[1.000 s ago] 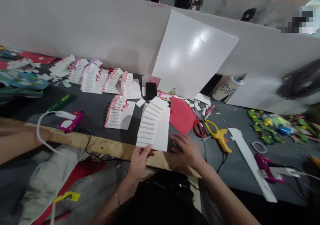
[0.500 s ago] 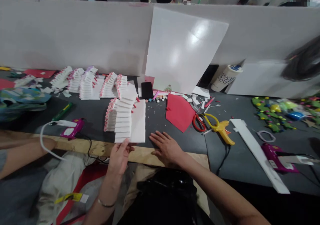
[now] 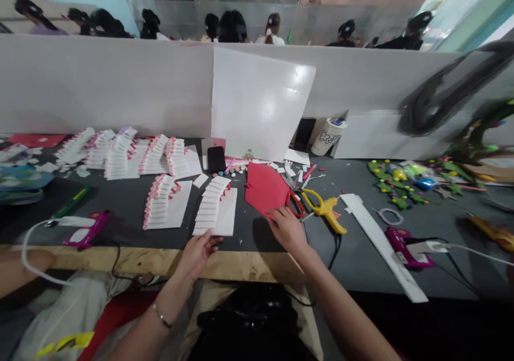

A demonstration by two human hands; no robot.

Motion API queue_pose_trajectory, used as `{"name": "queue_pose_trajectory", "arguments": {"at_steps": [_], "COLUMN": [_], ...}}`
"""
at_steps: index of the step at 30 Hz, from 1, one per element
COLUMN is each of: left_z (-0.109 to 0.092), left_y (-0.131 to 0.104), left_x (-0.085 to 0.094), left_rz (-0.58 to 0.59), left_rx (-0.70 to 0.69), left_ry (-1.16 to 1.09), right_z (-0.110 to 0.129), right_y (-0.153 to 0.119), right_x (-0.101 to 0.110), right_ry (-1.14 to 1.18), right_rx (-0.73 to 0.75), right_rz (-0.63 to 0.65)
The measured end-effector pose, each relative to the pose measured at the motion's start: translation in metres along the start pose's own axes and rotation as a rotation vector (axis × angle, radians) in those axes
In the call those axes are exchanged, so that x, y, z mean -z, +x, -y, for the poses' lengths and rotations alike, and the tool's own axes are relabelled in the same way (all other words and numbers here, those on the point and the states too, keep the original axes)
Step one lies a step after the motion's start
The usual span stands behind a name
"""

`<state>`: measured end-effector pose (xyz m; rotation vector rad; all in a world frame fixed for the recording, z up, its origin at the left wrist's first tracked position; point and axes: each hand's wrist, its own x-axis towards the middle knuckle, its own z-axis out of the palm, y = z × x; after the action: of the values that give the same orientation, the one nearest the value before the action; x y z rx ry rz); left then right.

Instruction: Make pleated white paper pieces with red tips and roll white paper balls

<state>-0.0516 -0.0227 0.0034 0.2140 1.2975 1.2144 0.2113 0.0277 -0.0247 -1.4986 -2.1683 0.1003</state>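
My left hand (image 3: 199, 249) pinches the lower edge of a white card (image 3: 226, 216). A curved column of overlapping white strips (image 3: 206, 209) lies on that card, with small red pieces near its top. My right hand (image 3: 288, 229) has its fingertips closed at the lower corner of a red sheet (image 3: 265, 185). To the left lies a similar card (image 3: 179, 207) whose strips have pink round ends. Red-and-yellow-handled scissors (image 3: 312, 200) and a yellow glue gun (image 3: 332, 215) rest right of the red sheet.
More strip cards (image 3: 116, 160) line the back left. A phone (image 3: 216, 159), scraps, and a paper cup (image 3: 328, 136) stand by the white partition. Purple devices (image 3: 86, 231) with cords sit at both sides. A long white strip (image 3: 383, 248) and green decorations (image 3: 391, 184) are right. Someone's arm (image 3: 28, 270) is left.
The camera view has turned up and rightward. The card under my left hand has moved right, apart from the pink-ended one. My right hand has gone from flat on the table to the red sheet's corner.
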Motion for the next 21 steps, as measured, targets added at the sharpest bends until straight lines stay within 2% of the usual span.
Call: {"name": "queue_pose_trajectory", "arguments": {"at_steps": [3,6,10,14,21], "left_z": [-0.009,-0.02,-0.026,-0.024,-0.018], "left_y": [0.001,-0.001,-0.006,-0.017,-0.045], "left_x": [-0.001,0.002,0.011,0.021,0.032], "left_rz": [-0.055,-0.083,-0.033,0.003,-0.112], "left_rx": [-0.021,-0.024,0.046,0.083,0.008], "left_ry": [-0.018,-0.012,0.012,0.004,-0.019], "right_z": [0.01,0.003,-0.013,-0.016,-0.008], "right_y": [0.036,0.053,0.046,0.034,0.037], "right_x": [-0.012,-0.02,-0.021,-0.017,-0.013], "right_ry": [-0.163,-0.261,-0.281,-0.303,-0.352], "right_rx": [-0.01,-0.039,-0.037,-0.047,-0.053], "right_rz": [0.124,0.25,0.254,0.237,0.29]}}
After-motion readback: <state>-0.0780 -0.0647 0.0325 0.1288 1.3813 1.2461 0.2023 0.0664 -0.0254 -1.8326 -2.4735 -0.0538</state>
